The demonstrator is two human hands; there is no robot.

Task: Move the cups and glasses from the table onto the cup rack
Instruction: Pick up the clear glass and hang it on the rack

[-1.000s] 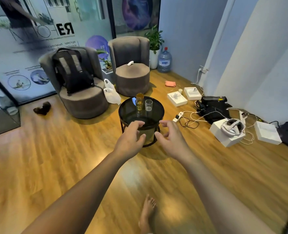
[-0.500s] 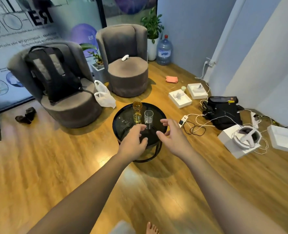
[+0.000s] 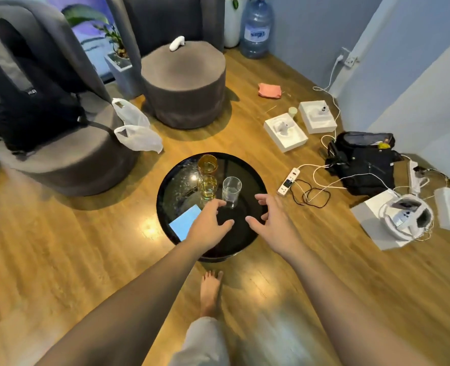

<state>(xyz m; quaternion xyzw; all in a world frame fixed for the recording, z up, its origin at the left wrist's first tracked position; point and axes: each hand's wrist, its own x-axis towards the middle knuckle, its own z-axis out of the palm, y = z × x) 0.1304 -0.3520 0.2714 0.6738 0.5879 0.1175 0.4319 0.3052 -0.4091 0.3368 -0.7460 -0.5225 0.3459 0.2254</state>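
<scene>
A round black glass table (image 3: 247, 241) stands on the wooden floor in front of me. On it are an amber glass (image 3: 207, 164) at the far side, a yellowish glass (image 3: 207, 187) nearer, and a clear glass (image 3: 231, 190) to its right. My left hand (image 3: 210, 225) hovers over the table just in front of the yellowish and clear glasses, fingers apart, holding nothing. My right hand (image 3: 271, 221) hovers to the right of it, fingers spread and empty. No cup rack is in view.
Two grey armchairs (image 3: 184, 83) stand behind the table, one with a black backpack (image 3: 31, 96) and a white plastic bag (image 3: 137, 130). White boxes (image 3: 284, 132), a power strip (image 3: 288, 180) with cables and a black bag (image 3: 363, 159) lie on the floor at the right. My bare foot (image 3: 210, 291) is near the table's base.
I have stepped closer, so the table sits larger and lower in view. Both hands now hover over its near half, closer to the glasses. Neither hand has taken hold of anything.
</scene>
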